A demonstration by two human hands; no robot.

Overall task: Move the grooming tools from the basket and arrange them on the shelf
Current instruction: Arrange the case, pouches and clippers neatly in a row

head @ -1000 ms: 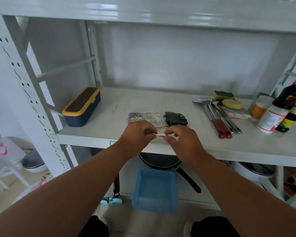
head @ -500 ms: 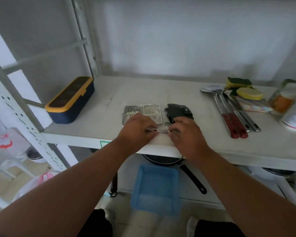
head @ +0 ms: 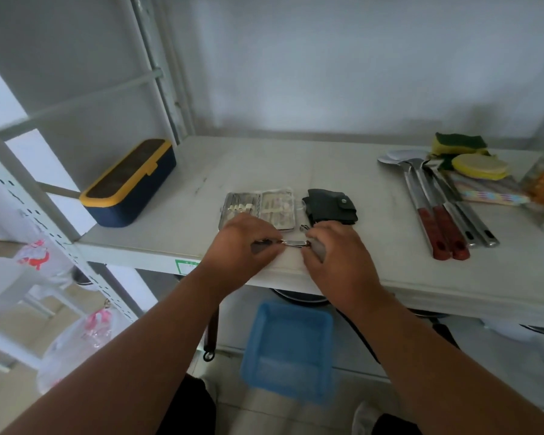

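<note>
Head view: left hand [head: 244,246] and right hand [head: 333,252] close together at the front edge of the white metal shelf [head: 327,164], fingers of both curled inward and pinching the two ends of a small silver metal grooming tool [head: 296,243], apparently a nail clipper. Tool level between the fingertips, just above or on the shelf surface; contact with the shelf not discernible. Just beyond the left fingers, an open silver manicure case [head: 259,207] lying flat with small tools in it. Just beyond the right fingers, a black leather snap pouch [head: 330,207], nearly touching the knuckles. Well to the right of the right hand, red-handled steel utensils [head: 437,215] and yellow-green sponges [head: 465,155]. Far left of the left hand, a navy box with yellow rim [head: 129,183]. Below both wrists, on the floor, a blue plastic basket [head: 289,350].
</note>
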